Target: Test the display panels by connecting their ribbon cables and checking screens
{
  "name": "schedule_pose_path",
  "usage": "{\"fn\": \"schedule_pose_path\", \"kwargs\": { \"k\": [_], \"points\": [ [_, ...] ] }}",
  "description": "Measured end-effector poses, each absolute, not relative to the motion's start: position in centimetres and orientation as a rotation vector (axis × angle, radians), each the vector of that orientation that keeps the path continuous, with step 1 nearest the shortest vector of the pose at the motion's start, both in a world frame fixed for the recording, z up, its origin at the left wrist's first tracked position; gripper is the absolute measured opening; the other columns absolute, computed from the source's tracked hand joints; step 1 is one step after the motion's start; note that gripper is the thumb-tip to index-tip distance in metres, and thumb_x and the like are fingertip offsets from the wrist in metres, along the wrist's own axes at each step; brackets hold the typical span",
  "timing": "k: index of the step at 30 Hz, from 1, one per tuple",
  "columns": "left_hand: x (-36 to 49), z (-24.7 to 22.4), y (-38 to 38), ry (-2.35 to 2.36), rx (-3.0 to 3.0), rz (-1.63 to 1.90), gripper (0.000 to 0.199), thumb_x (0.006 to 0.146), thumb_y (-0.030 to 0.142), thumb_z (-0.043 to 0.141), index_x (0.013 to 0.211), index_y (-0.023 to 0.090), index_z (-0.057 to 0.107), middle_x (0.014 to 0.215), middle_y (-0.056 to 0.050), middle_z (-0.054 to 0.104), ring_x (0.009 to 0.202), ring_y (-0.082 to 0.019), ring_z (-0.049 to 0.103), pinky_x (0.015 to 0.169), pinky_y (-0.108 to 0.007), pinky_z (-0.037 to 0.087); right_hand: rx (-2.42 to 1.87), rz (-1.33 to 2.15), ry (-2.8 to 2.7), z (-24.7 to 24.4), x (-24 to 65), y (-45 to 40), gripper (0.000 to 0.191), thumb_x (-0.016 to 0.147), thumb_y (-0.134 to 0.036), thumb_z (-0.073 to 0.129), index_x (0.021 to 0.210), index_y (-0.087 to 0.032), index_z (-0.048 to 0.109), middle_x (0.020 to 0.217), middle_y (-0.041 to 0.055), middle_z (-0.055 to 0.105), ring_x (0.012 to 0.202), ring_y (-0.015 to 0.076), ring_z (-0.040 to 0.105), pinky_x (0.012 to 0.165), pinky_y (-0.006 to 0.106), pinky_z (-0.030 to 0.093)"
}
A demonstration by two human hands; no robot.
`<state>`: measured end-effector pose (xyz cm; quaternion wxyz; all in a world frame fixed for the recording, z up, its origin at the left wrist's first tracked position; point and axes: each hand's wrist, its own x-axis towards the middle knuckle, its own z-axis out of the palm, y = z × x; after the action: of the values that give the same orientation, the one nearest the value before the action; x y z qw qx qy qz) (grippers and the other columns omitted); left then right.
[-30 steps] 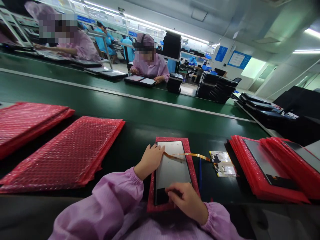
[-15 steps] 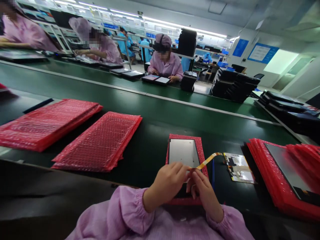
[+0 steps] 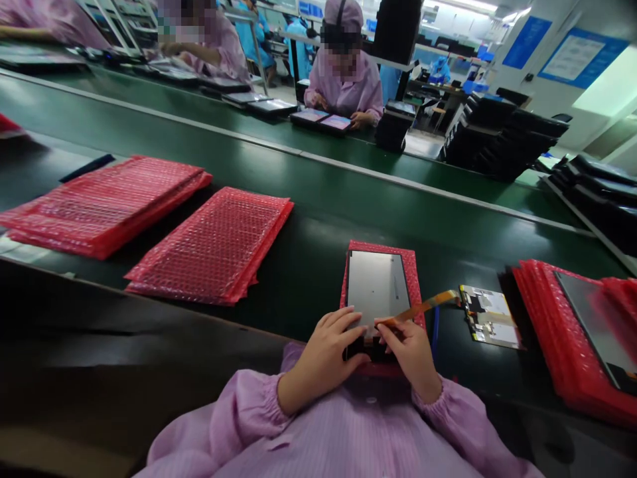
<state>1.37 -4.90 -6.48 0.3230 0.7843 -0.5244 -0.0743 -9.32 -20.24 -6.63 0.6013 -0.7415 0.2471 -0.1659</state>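
Observation:
A display panel (image 3: 374,282) with a grey back lies on a red bubble-wrap sheet (image 3: 412,272) in front of me. My left hand (image 3: 326,355) rests at the panel's lower left edge, fingers stretched and apart, gripping nothing. Between the thumb and fingers of my right hand (image 3: 411,348) is the end of an orange flat ribbon cable (image 3: 426,305), above the panel's lower part. That cable runs right to a circuit board (image 3: 492,315) lying on the dark table. My hands hide part of the panel's lower end.
Red bubble-wrap bags lie in a flat stack (image 3: 213,245) and a bigger pile (image 3: 114,199) on the left. At right, another red stack (image 3: 547,332) carries a dark panel (image 3: 592,318). A blue tool (image 3: 436,328) lies beside the work. Co-workers in pink sit across the green bench (image 3: 223,159).
My left hand has let go of the ribbon cable and opened out over the panel's left edge. The right hand keeps the cable end. The view has tilted down.

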Motion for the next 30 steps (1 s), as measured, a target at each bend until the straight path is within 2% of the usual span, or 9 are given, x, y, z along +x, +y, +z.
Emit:
{"fn": "schedule_pose_path", "kwargs": {
  "k": [7, 9, 14, 20, 23, 25, 27, 28, 30],
  "points": [
    [1.1, -6.9, -6.3, -1.028, 1.875, -0.251, 0.012, 0.081, 0.022, 0.065, 0.091, 0.020, 0.073, 0.113, -0.009, 0.070, 0.118, -0.027, 0.056, 0.103, -0.051, 0.040, -1.873, -0.394, 0.450, -6.1, -9.6, -19.7, 0.018, 0.085, -0.033, 0.061, 0.090, -0.025, 0.076, 0.092, 0.0057, 0.072, 0.089, 0.0231, 0.064, 0.083, 0.037, 0.051],
    [1.1, -6.8, -6.8, -1.011, 1.863, -0.247, 0.009, 0.080, 0.019, 0.066, 0.084, 0.020, 0.073, 0.112, -0.008, 0.071, 0.117, -0.027, 0.056, 0.104, -0.052, 0.038, -1.867, -0.402, 0.464, -6.3, -9.6, -19.8, 0.018, 0.085, -0.033, 0.061, 0.092, -0.023, 0.075, 0.094, 0.0064, 0.072, 0.090, 0.0228, 0.064, 0.080, 0.036, 0.052],
    [1.0, -6.9, -7.0, -1.044, 1.877, -0.241, 0.008, 0.078, 0.019, 0.065, 0.077, 0.022, 0.072, 0.115, -0.007, 0.070, 0.119, -0.028, 0.054, 0.108, -0.056, 0.032, -1.804, -0.417, 0.564, -7.4, -9.7, -19.8, 0.026, 0.085, -0.040, 0.059, 0.095, -0.017, 0.065, 0.075, 0.0051, 0.070, 0.058, 0.0182, 0.064, 0.043, 0.026, 0.049],
    [1.1, -7.1, -6.7, -1.089, 1.902, -0.262, 0.009, 0.078, 0.019, 0.064, 0.078, 0.023, 0.072, 0.117, -0.007, 0.069, 0.121, -0.028, 0.054, 0.110, -0.059, 0.028, -1.964, -0.432, 0.558, -6.8, -10.0, -19.7, 0.025, 0.083, -0.044, 0.060, 0.081, -0.020, 0.067, 0.074, 0.0033, 0.070, 0.065, 0.0190, 0.065, 0.058, 0.029, 0.053],
    [1.4, -7.2, -6.6, -1.094, 1.907, -0.249, 0.010, 0.080, 0.020, 0.062, 0.078, 0.022, 0.071, 0.117, -0.008, 0.068, 0.120, -0.029, 0.055, 0.109, -0.060, 0.029, -2.148, -0.566, 0.738, -6.0, -11.8, -23.4, 0.037, 0.082, -0.053, 0.057, 0.066, -0.021, 0.065, 0.065, 0.0047, 0.065, 0.062, 0.0211, 0.060, 0.063, 0.033, 0.050],
    [1.6, -7.3, -6.6, -1.103, 1.912, -0.240, 0.012, 0.082, 0.021, 0.059, 0.078, 0.022, 0.070, 0.118, -0.009, 0.068, 0.121, -0.029, 0.054, 0.109, -0.061, 0.028, -2.234, -0.746, 0.995, -5.8, -13.8, -27.7, 0.048, 0.085, -0.060, 0.046, 0.075, -0.017, 0.066, 0.077, 0.0129, 0.066, 0.073, 0.0276, 0.060, 0.073, 0.042, 0.048],
    [1.8, -7.4, -6.5, -1.123, 1.921, -0.244, 0.013, 0.082, 0.022, 0.058, 0.079, 0.022, 0.070, 0.121, -0.009, 0.067, 0.123, -0.029, 0.054, 0.109, -0.063, 0.026, -2.289, -0.847, 1.202, -6.2, -16.1, -32.2, 0.060, 0.087, -0.059, 0.036, 0.105, -0.009, 0.064, 0.111, 0.0248, 0.062, 0.102, 0.0367, 0.056, 0.089, 0.054, 0.042],
    [1.8, -7.5, -6.5, -1.134, 1.925, -0.251, 0.013, 0.083, 0.022, 0.057, 0.079, 0.022, 0.070, 0.122, -0.009, 0.066, 0.124, -0.029, 0.053, 0.109, -0.063, 0.025, -2.327, -0.822, 1.245, -6.5, -17.2, -34.1, 0.063, 0.085, -0.060, 0.038, 0.111, -0.008, 0.062, 0.123, 0.0268, 0.056, 0.116, 0.0402, 0.049, 0.097, 0.058, 0.037],
    [1.9, -7.5, -6.5, -1.153, 1.935, -0.268, 0.014, 0.083, 0.022, 0.057, 0.079, 0.022, 0.070, 0.124, -0.009, 0.065, 0.124, -0.029, 0.053, 0.109, -0.064, 0.024, -2.384, -0.704, 1.295, -7.6, -18.9, -36.5, 0.068, 0.083, -0.062, 0.038, 0.116, -0.008, 0.063, 0.129, 0.0270, 0.054, 0.126, 0.0444, 0.041, 0.102, 0.066, 0.027]
  ]
}}
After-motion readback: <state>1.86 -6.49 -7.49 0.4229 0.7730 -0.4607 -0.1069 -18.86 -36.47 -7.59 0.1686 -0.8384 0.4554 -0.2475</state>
